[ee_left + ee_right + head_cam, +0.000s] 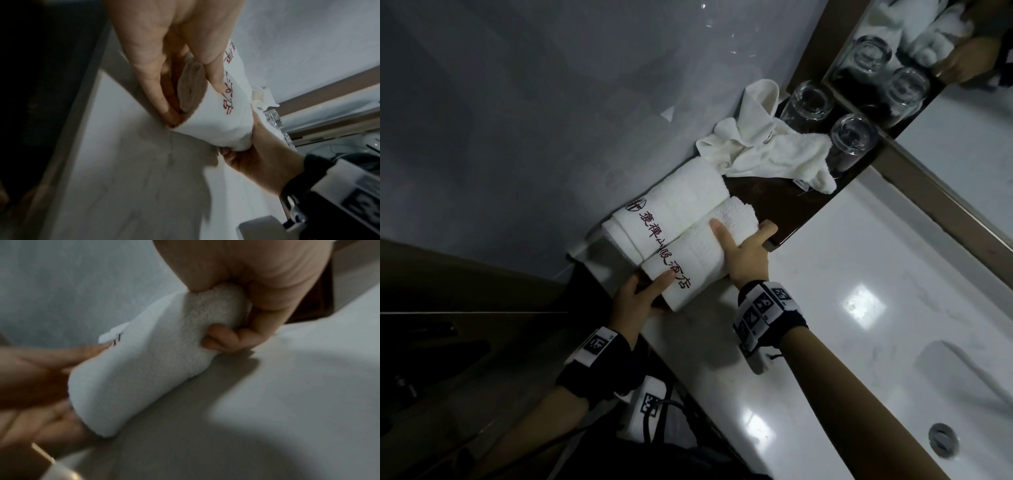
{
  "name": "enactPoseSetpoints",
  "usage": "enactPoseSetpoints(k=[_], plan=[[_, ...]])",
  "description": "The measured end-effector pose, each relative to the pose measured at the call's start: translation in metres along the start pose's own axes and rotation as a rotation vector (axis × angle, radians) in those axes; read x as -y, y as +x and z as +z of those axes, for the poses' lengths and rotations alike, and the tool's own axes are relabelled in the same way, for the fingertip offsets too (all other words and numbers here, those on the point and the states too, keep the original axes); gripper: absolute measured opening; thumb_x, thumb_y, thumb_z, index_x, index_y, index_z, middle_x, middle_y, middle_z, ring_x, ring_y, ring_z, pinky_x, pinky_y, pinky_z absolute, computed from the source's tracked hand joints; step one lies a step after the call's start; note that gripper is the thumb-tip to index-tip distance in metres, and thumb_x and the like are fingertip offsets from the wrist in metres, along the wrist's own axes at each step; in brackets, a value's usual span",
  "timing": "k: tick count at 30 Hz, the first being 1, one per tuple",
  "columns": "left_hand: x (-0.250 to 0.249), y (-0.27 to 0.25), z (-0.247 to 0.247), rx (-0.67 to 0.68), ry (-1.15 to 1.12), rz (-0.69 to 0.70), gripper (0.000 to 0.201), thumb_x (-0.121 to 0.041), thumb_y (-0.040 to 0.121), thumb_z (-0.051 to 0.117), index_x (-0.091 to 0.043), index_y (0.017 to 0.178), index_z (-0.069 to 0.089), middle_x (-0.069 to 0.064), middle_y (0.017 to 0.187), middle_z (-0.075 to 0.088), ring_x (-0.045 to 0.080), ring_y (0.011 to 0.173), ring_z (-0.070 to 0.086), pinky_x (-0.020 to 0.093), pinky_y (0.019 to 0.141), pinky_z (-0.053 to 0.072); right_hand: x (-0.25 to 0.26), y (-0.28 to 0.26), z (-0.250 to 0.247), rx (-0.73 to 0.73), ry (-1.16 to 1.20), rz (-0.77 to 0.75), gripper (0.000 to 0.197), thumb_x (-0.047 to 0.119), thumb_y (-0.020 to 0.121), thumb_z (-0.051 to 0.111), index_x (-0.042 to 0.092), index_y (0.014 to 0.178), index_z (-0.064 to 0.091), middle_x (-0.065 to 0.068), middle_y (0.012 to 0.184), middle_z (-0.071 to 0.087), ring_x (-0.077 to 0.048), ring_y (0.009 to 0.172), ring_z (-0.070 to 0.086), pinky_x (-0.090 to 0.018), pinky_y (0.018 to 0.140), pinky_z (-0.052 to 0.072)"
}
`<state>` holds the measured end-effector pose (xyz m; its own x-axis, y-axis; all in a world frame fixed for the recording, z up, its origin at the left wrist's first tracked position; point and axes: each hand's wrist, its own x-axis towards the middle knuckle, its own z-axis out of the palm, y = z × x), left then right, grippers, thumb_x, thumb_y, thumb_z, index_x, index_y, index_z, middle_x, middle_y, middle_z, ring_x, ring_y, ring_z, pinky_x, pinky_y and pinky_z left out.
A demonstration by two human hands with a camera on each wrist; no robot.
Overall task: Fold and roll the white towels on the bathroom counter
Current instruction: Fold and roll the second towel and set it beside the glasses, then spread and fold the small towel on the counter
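Note:
A white rolled towel with red lettering lies at the counter's left end. It sits against a second, thicker rolled towel by the wall. My right hand grips the far end of the near roll, fingers curled under it. My left hand holds the near end, one digit on top and fingers across the spiral end. The roll rests on the white counter. A loose, crumpled white towel lies further back.
Two upturned glasses stand on a dark tray behind the crumpled towel, under a framed mirror. The sink basin with its drain is at the lower right. A grey wall borders the counter on the left.

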<state>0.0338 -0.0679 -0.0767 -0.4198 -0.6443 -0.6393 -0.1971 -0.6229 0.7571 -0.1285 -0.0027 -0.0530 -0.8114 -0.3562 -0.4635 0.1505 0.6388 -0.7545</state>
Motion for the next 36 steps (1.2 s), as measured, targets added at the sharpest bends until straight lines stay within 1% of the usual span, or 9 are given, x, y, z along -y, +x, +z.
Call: enactPoseSetpoints(k=[5, 8, 10, 13, 17, 20, 26, 32, 36], plan=[[-0.002, -0.005, 0.009, -0.03, -0.085, 0.008, 0.028, -0.018, 0.079, 0.069, -0.014, 0.106, 0.065, 0.006, 0.098, 0.071, 0.017, 0.085, 0.07, 0.031, 0.06, 0.058, -0.026, -0.01, -0.008, 0.162, 0.283, -0.066, 0.076, 0.043, 0.078, 0.069, 0.036, 0.126, 0.01, 0.014, 0.104, 0.048, -0.013, 0.096, 0.056, -0.019, 0.073, 0.048], [0.0, -0.009, 0.013, -0.049, -0.09, 0.028, 0.03, -0.019, 0.081, 0.068, -0.013, 0.109, 0.062, 0.006, 0.101, 0.07, 0.018, 0.09, 0.068, 0.029, 0.06, 0.058, -0.038, -0.019, -0.008, 0.157, 0.267, -0.096, 0.093, 0.034, 0.073, 0.077, 0.035, 0.134, 0.007, 0.018, 0.094, 0.053, 0.003, 0.081, 0.06, -0.01, 0.064, 0.048], [0.001, -0.011, 0.014, -0.044, -0.086, 0.033, 0.028, -0.019, 0.082, 0.067, -0.014, 0.109, 0.06, 0.006, 0.101, 0.069, 0.018, 0.09, 0.067, 0.029, 0.062, 0.059, -0.04, -0.023, -0.007, 0.078, 0.264, -0.08, 0.097, 0.032, 0.071, 0.078, 0.022, 0.135, 0.007, 0.01, 0.089, 0.058, 0.0, 0.079, 0.061, -0.016, 0.07, 0.045], [0.001, -0.016, 0.013, -0.02, -0.097, 0.007, 0.027, -0.017, 0.084, 0.064, -0.013, 0.11, 0.059, 0.007, 0.103, 0.068, 0.019, 0.093, 0.066, 0.03, 0.069, 0.059, -0.04, -0.03, -0.007, 0.036, 0.299, -0.052, 0.076, 0.03, 0.072, 0.078, 0.019, 0.12, 0.02, -0.003, 0.093, 0.06, -0.02, 0.086, 0.062, -0.021, 0.072, 0.045], [0.006, -0.025, 0.004, 0.006, -0.056, -0.024, 0.011, -0.017, 0.088, 0.055, -0.018, 0.094, 0.065, 0.005, 0.093, 0.068, 0.018, 0.084, 0.065, 0.029, 0.074, 0.053, -0.039, -0.038, -0.013, 0.097, 0.201, -0.089, 0.051, 0.035, 0.079, 0.071, 0.022, 0.11, 0.033, 0.0, 0.105, 0.057, -0.013, 0.087, 0.057, -0.011, 0.064, 0.04], [0.007, -0.032, 0.0, 0.005, 0.038, -0.018, 0.011, -0.021, 0.09, 0.052, -0.018, 0.09, 0.062, 0.004, 0.084, 0.065, 0.018, 0.078, 0.061, 0.028, 0.069, 0.051, -0.039, -0.04, -0.021, 0.169, 0.173, -0.082, 0.047, 0.035, 0.081, 0.069, 0.023, 0.11, 0.034, 0.003, 0.102, 0.055, -0.01, 0.085, 0.056, -0.013, 0.066, 0.04], [0.024, -0.05, -0.021, -0.036, 0.158, -0.007, 0.013, -0.008, 0.09, 0.052, -0.011, 0.08, 0.059, 0.01, 0.072, 0.062, 0.015, 0.061, 0.061, 0.016, 0.051, 0.051, -0.051, -0.043, -0.045, 0.217, 0.116, -0.097, 0.046, 0.033, 0.083, 0.067, 0.014, 0.121, 0.048, -0.002, 0.109, 0.059, -0.022, 0.103, 0.059, -0.037, 0.095, 0.048], [0.08, -0.09, -0.078, -0.098, 0.478, 0.01, 0.026, 0.0, 0.093, 0.045, -0.016, 0.075, 0.055, 0.007, 0.067, 0.059, 0.017, 0.058, 0.053, 0.013, 0.048, 0.042, -0.072, -0.045, -0.072, 0.277, 0.171, -0.131, 0.025, 0.014, 0.085, 0.064, 0.005, 0.108, 0.057, -0.016, 0.102, 0.064, -0.03, 0.088, 0.064, -0.033, 0.077, 0.053], [0.117, -0.126, -0.113, -0.146, 0.496, -0.019, 0.027, 0.004, 0.091, 0.046, -0.013, 0.074, 0.057, 0.007, 0.065, 0.06, 0.017, 0.057, 0.053, 0.015, 0.049, 0.043, -0.08, -0.046, -0.083, 0.317, 0.167, -0.143, 0.009, 0.007, 0.086, 0.06, 0.01, 0.093, 0.059, -0.022, 0.096, 0.066, -0.034, 0.085, 0.066, -0.036, 0.076, 0.054]])
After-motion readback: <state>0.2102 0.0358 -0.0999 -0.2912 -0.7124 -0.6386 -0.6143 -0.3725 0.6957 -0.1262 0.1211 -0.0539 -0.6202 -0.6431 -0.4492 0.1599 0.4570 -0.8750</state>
